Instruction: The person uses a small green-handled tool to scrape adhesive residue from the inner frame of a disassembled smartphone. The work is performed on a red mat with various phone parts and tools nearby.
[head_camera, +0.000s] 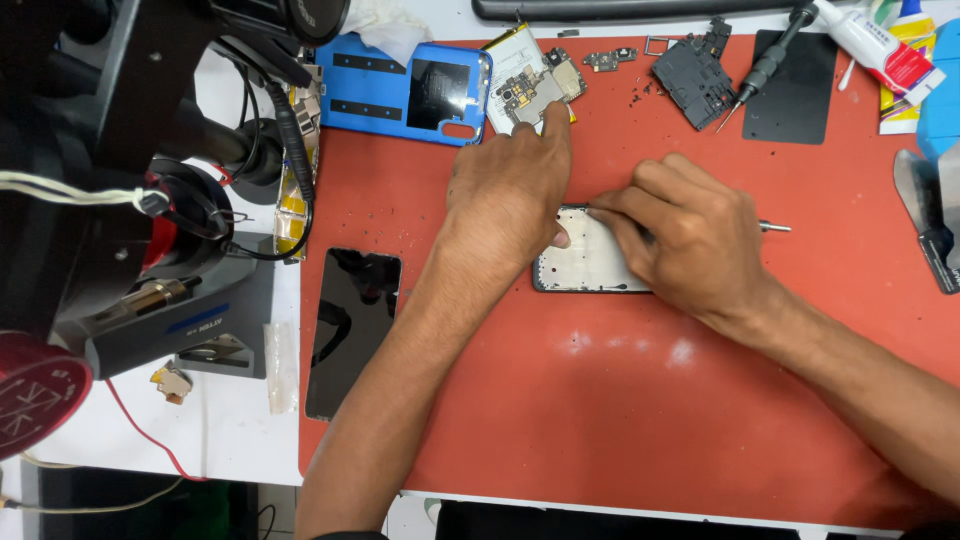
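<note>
Both forearms come in from the bottom edge over a red rubber work mat (620, 420). Left hand (505, 190) is flat on the mat, index finger stretched forward, its tip touching a small bare circuit board (540, 88); thumb rests on the left end of a pale grey phone frame with a black rim (585, 262). Other fingers loosely curled, gripping nothing that I can see. Right hand (690, 235) sits on the right part of that frame, fingers bunched around a thin metal tool (773, 227) whose tip pokes out past the knuckles on the far side; the working end is hidden under the fingers.

Around them:
- black glass phone screen panel (352, 330), well left of the left wrist, half off the mat edge
- blue plastic phone back cover (405, 88), just left of the left index fingertip
- black plastic inner cover piece (693, 78) and a dark-handled screwdriver (770, 62), ahead of the right knuckles, well apart
- white glue tube with red label (875, 45), far corner beyond the screwdriver
- grey microscope stand base (170, 320), off the mat, beyond the screen panel
</note>
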